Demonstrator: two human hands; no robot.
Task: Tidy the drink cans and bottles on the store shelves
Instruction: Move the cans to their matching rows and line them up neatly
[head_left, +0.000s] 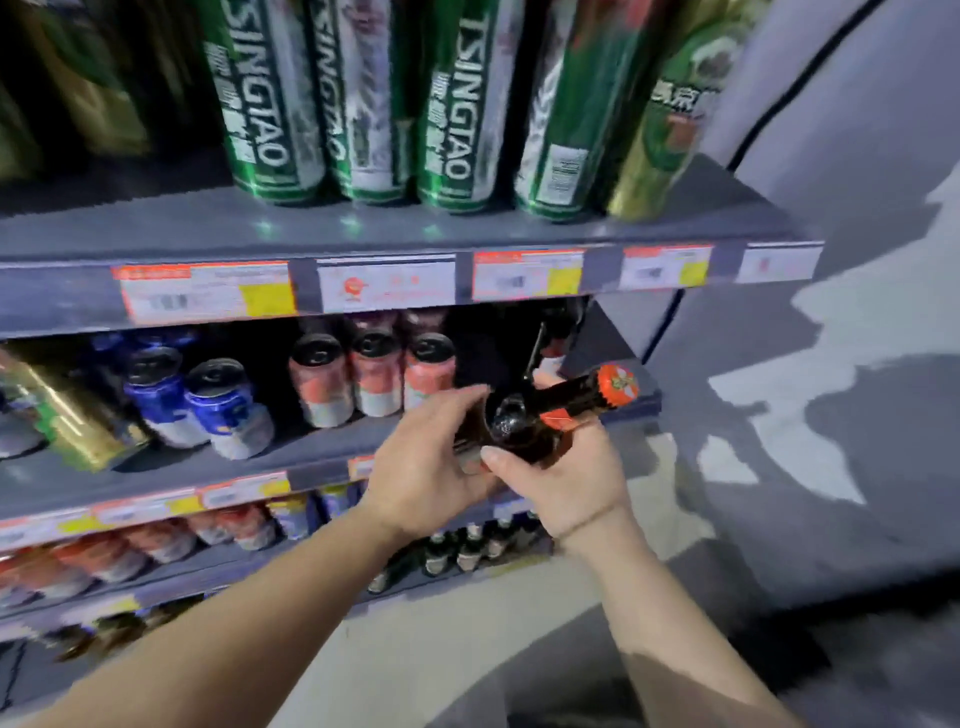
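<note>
Brown glass bottle with an orange foil cap (540, 415) lies tilted in front of the middle shelf's (311, 452) right end, cap pointing right. Likely heavy, slick and breakable, so best held round the body. Left hand (431, 467) cups its base, fingers curled; right hand (566, 478) wraps the body from below

Before me, white, orange and yellow paper price tags (208, 293) line grey shelf edges above a mottled grey floor (831, 467).

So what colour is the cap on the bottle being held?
Orange, with a small pale emblem, on the dark brown bottle; cap in the head view.
</note>
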